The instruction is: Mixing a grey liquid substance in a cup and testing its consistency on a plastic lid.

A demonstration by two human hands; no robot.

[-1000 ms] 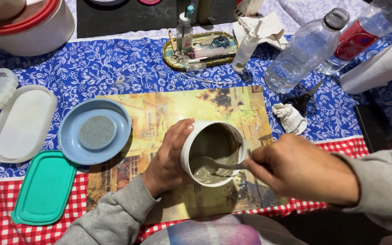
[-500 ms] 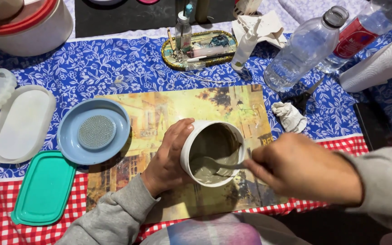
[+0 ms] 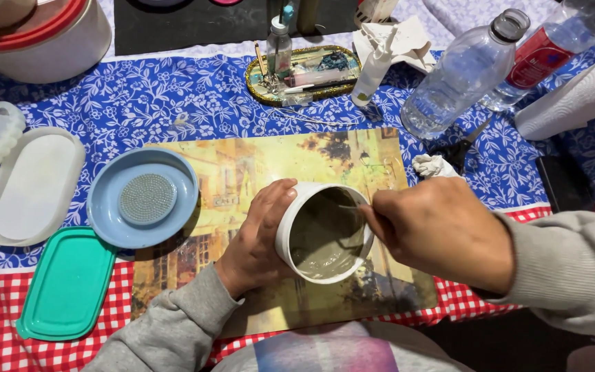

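My left hand grips the side of a white cup tilted toward me on a yellow picture placemat. Inside the cup lies a grey-green paste. My right hand pinches a thin metal utensil whose end dips into the cup near its far rim. Most of the utensil is hidden by my fingers.
A blue round dish holding a grey textured disc sits left of the placemat, with a teal lid and white oval moulds further left. Two plastic bottles, a gold tray of small tools, scissors and a paper roll stand behind.
My right hand has lifted and moved toward the cup's far rim, and the utensil now stands higher in the paste. The left hand keeps its grip on the cup.
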